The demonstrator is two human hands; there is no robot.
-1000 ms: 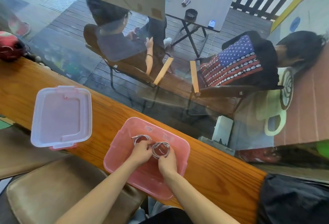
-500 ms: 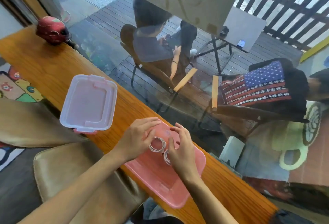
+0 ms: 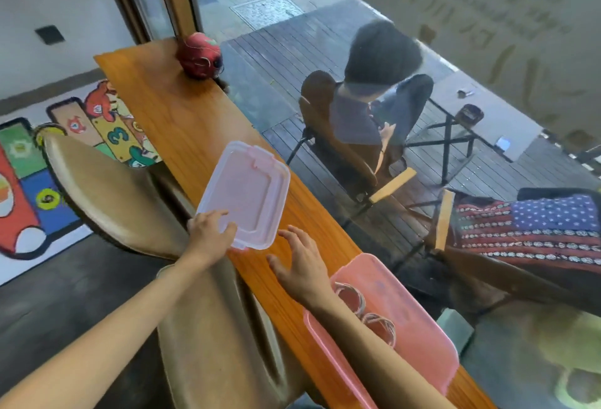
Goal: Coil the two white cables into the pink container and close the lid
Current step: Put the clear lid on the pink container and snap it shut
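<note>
The pink container (image 3: 419,321) sits open on the wooden counter at the lower right. Two coiled white cables lie inside it, one (image 3: 351,295) nearer its left end, the other (image 3: 380,327) beside my right forearm. The translucent lid (image 3: 245,194) lies flat on the counter to the left. My left hand (image 3: 209,233) grips the lid's near corner, thumb on top. My right hand (image 3: 302,262) hovers over the counter between lid and container, fingers spread, holding nothing.
The narrow wooden counter (image 3: 182,122) runs along a glass window. A red round object (image 3: 199,55) stands at its far end. A tan padded chair (image 3: 107,194) is close on the left. Beyond the glass, people sit on a deck.
Both hands have left the coiled cables in the container and moved left. My left hand has taken hold of the lid's corner. The view has swung left.
</note>
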